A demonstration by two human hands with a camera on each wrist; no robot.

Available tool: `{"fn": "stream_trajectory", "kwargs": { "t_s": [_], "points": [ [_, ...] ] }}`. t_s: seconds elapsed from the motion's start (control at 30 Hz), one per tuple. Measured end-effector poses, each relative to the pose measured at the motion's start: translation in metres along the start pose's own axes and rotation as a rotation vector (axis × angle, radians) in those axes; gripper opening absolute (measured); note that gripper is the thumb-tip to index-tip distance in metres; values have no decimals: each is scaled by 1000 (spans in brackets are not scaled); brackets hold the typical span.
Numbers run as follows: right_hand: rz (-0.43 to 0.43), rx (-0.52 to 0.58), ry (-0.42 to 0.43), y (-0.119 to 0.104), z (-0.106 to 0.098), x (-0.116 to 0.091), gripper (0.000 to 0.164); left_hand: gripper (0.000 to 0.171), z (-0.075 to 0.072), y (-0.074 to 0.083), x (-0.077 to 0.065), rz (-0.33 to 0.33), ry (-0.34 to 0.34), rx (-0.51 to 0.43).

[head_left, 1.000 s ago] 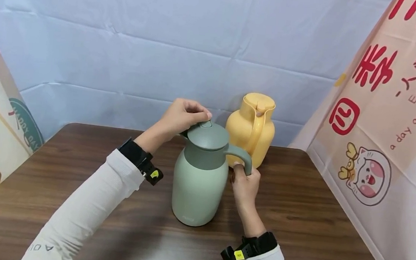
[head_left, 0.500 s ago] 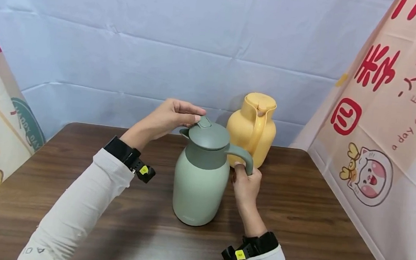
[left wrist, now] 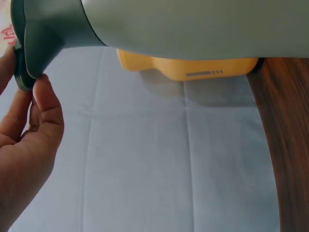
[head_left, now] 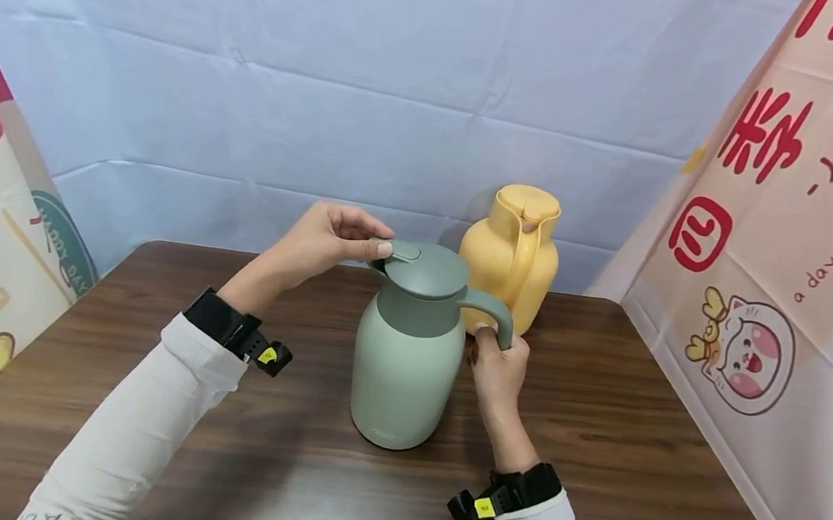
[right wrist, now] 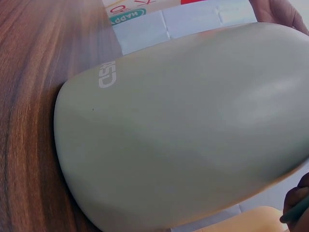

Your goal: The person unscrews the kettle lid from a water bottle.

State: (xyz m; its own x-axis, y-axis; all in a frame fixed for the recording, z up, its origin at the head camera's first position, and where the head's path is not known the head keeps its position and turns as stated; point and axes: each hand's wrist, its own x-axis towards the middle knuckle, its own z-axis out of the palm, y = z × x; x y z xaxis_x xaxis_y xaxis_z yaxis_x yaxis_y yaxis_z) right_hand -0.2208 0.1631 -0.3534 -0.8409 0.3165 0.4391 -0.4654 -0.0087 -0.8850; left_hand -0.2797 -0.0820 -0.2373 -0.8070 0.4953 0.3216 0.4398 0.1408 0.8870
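A pale green thermos jug (head_left: 400, 384) with a darker green lid (head_left: 433, 274) stands upright on the table. My left hand (head_left: 320, 242) is at the lid's spout side, pinching the tip of the lid flap (head_left: 406, 251). In the left wrist view, its thumb and fingertips meet around that flap's end (left wrist: 21, 79), just over the spout (left wrist: 43, 46). My right hand (head_left: 499, 368) grips the lower end of the jug's handle (head_left: 489, 304). The jug body (right wrist: 178, 130) fills most of the right wrist view, with part of the right hand (right wrist: 300, 205) at the lower right.
Close behind the green jug, to its right, stands a yellow jug (head_left: 510, 261) with its handle facing me. A pale cloth (head_left: 265, 111) hangs behind the brown wooden table (head_left: 629, 481). Printed cloths (head_left: 764, 243) hang at both sides.
My left hand has moved left and slightly down from the lid's top toward the spout. The flap, tilted up half a second ago, now lies lower. My right hand keeps its hold on the handle.
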Motion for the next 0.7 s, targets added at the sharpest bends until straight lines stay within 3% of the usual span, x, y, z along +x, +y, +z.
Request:
{"fn": "stream_trajectory", "kwargs": {
  "t_s": [0.33,0.5,0.7],
  "points": [
    [-5,1,-6,1,0,0,45,27,2,-1,-9,71,47,6],
    [-7,15,-8,1,0,0,45,21,3,-4,-11,148,74,-13],
    [-6,14,-9,2,0,1,45,13,6,1,-16,222,99,38]
  ]
}}
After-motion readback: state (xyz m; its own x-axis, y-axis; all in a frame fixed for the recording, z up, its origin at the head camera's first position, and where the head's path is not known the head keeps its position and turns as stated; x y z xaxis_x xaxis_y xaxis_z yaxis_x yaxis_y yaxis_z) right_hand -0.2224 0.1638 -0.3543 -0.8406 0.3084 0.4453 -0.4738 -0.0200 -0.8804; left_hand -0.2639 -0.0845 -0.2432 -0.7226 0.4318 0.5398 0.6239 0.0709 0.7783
